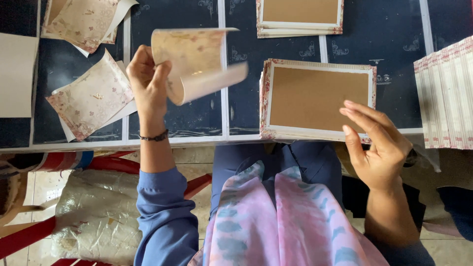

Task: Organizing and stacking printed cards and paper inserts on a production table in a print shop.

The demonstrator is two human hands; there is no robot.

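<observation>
My left hand [148,81] is raised over the dark table and grips a curled sheet of cream floral paper [194,61], which bends over in mid-air. My right hand [377,143] hovers with its fingers apart at the near right corner of a stack of brown boards with floral-wrapped edges [315,96]. It holds nothing; whether its fingertips touch the stack is unclear.
A second stack of wrapped boards [299,17] lies farther back. Loose floral sheets [91,96] and another pile of floral sheets [84,19] lie at the left. A row of upright covers [446,93] stands at the right. A clear plastic bag [96,212] sits on a red chair below the table edge [123,144].
</observation>
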